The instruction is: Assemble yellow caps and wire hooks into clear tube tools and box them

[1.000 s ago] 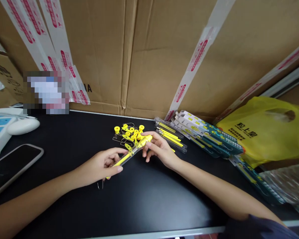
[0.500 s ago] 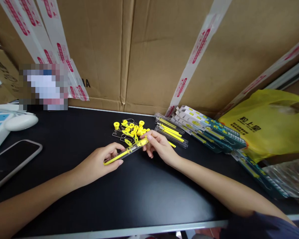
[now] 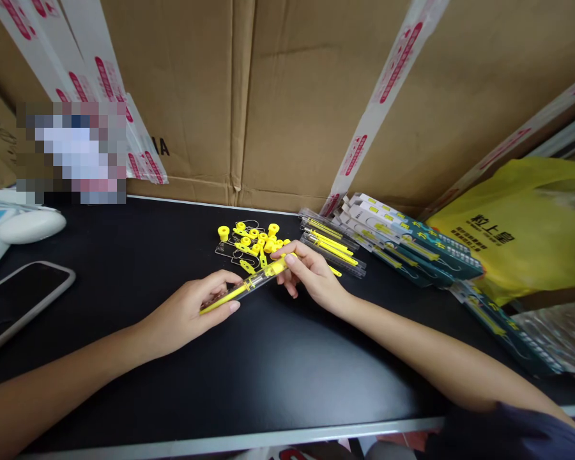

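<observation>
Shifted since a second ago: the tube [image 3: 249, 285] lies a shade flatter in my view, and both hands have kept their hold on it.

Item 1, tube: clear, slim, with a yellow insert. I see it held just above the surface [image 3: 268, 377], between the two hands, in front of the yellow parts. Its long axis runs from near-left to far-right. The thick yellow end points away toward the parts, and the thin yellow tip points back toward me and to the left.

Item 2, left hand [image 3: 191, 314]: grip clenched on the near end of the tube, thumb under, fingers over.

Item 3, right hand [image 3: 311, 276]: fingertips pinched on the far yellow end.

Step in hand, as I judge it: seating the yellow insert or its end piece in the tube. A further push would call for both ends kept in line along that axis, with the left grip steady.

Item 4, yellow parts [image 3: 252, 239]: a loose heap of small caps and clips just behind the tube.

Item 5, cases [image 3: 333, 249]: clear, with yellow rods inside, just right of the heap.

Item 6, packs [image 3: 402, 250]: teal and white, fanned out beside the cases.

Item 7, bag [image 3: 517, 236]: yellow plastic, far right.

Item 8, phone [image 3: 22, 300] and mouse [image 3: 29, 225]: far left, well apart from the work.

Item 9, boxes [image 3: 292, 96]: taped cardboard, standing along the back edge.
</observation>
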### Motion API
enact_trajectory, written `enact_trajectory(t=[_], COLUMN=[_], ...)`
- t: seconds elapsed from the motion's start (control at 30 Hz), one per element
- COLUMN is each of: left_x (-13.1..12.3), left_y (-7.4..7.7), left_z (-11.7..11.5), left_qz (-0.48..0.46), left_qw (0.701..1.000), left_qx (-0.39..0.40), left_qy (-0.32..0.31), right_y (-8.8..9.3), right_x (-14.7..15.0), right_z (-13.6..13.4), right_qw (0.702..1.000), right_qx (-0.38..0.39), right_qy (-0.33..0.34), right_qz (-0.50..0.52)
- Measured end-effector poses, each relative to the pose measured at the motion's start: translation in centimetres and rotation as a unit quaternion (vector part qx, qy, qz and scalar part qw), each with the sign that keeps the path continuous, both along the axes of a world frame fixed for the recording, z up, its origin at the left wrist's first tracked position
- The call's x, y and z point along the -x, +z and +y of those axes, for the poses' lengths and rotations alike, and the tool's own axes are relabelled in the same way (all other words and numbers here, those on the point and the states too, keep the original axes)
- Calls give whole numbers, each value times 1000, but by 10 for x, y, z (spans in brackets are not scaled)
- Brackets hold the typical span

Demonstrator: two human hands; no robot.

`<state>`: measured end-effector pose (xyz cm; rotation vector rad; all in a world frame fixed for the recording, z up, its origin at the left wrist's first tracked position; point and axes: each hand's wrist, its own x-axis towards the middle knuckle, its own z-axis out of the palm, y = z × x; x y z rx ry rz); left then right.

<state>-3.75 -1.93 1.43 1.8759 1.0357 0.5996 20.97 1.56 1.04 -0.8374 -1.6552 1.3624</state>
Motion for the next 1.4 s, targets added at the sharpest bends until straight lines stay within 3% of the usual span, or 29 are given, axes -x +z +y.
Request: enact_trajectory(t=[0.1, 0.23, 0.3, 0.4, 0.5, 0.57, 0.8, 1.17, 1.4], left_x=[0, 1, 1, 1, 1, 0, 0, 1, -1], left_y=[0, 1, 2, 3, 3, 4, 2, 1, 6], left_z=[3, 10, 13, 16, 16, 15, 14, 14, 12], left_qz=[-54, -178, -226, -264, -287, -299, -305, -301, -304], left_qw=[997, 979, 966, 949, 937, 932, 933, 936, 930], left_qx=[54, 67, 59, 90, 129, 142, 132, 125, 131], left_qy=[7, 70, 111, 145, 149, 149, 138, 130, 159], right_y=[2, 3, 2, 0, -2, -2, -3, -4, -3], right_x=[-4, -12, -14, -15, -15, -18, -23, -19, -20], right_z=[2, 8, 10, 11, 13, 17, 24, 22, 22], right_qw=[999, 979, 944, 863, 793, 774, 781, 764, 769], right_qx=[-34, -156, -246, -370, -439, -457, -453, -469, -456], right_qy=[-12, -74, -89, -68, -71, -94, -113, -109, -119], right_qz=[-24, -108, -202, -338, -415, -427, -415, -430, -431])
